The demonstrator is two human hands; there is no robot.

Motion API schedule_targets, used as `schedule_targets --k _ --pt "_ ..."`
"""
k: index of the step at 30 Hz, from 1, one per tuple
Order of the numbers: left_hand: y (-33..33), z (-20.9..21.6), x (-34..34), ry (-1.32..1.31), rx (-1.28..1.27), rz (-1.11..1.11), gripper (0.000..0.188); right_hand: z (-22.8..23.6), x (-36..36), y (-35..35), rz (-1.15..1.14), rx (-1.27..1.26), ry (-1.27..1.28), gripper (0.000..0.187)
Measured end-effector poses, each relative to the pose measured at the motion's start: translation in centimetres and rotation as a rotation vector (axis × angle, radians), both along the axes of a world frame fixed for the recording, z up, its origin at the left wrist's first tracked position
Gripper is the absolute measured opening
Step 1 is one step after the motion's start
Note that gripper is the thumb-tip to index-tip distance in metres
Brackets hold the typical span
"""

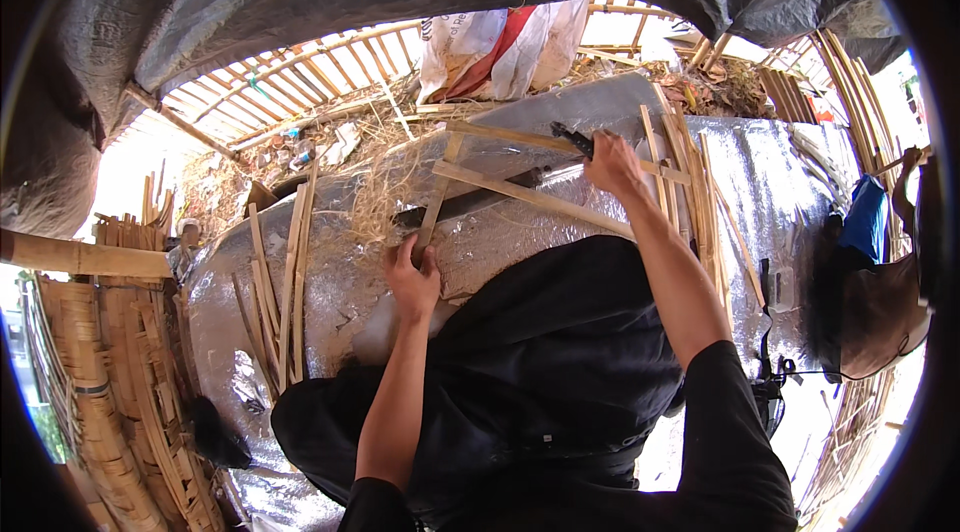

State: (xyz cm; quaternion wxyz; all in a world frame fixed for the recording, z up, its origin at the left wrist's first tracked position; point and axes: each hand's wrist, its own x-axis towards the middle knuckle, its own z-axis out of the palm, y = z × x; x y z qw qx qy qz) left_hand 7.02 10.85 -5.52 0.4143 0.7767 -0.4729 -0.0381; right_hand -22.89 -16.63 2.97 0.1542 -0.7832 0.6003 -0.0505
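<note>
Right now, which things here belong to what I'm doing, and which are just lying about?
Likely the job's:
strip in your left hand
black tool in your right hand
strips on the left

Likely lying about:
sack
blue item

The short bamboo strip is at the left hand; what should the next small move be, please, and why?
I would probably steady the short bamboo strip with the left hand before bringing the dark tool closer: that hand holds only its lower end, while the right hand holds the tool apart from it.
</note>
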Motion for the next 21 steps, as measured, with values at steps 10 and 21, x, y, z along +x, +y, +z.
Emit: schedule_targets --k 10,21 --pt "-0.5 0.1 -1.3 -0.021 -0.006 0.048 0.038 -2.2 -5.6 4.0 0.203 -0.171 -0.169 0.058" --pt "-1.9 -0.1 -1.7 -0.093 0.009 0.108 0.034 -2.3 -7.1 5.6 0.285 0.001 -0.072 0.041"
